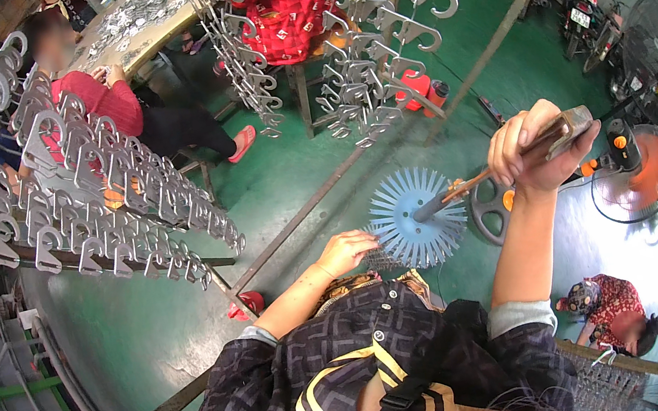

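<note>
Two bare hands work apart from each other over a green floor [291, 185]. The right hand [528, 150], raised higher in view, is closed around a flat, worn bar [569, 131] whose end shows between thumb and fingers. A thin brown rod [476, 180] slants from that hand down toward the dark shaft [433, 208] at the middle of a blue disc [409, 231]; whether rod and bar are one piece, I cannot tell. The disc, slit all around into narrow blades, lies between the hands, in front of the dark patterned shirt [315, 337]. The left hand [345, 253] reaches its fingertips to the disc's left edge; whether they grip anything is unclear. Just beneath those fingers sits a bundle of thin grey wires [383, 259].

Beyond the disc, rows of grey metal hooks [47, 134] fill the left side, and more strings of hooks hang near the top. Behind them, a person in a red top [103, 108] sits beside a bench [138, 57] covered with small grey pieces [136, 17]. Another person wears red patterned clothes [277, 16]. To the right stand an orange fan [645, 166] and a motorbike [579, 19]; at lower right another person [616, 306] bends low.
</note>
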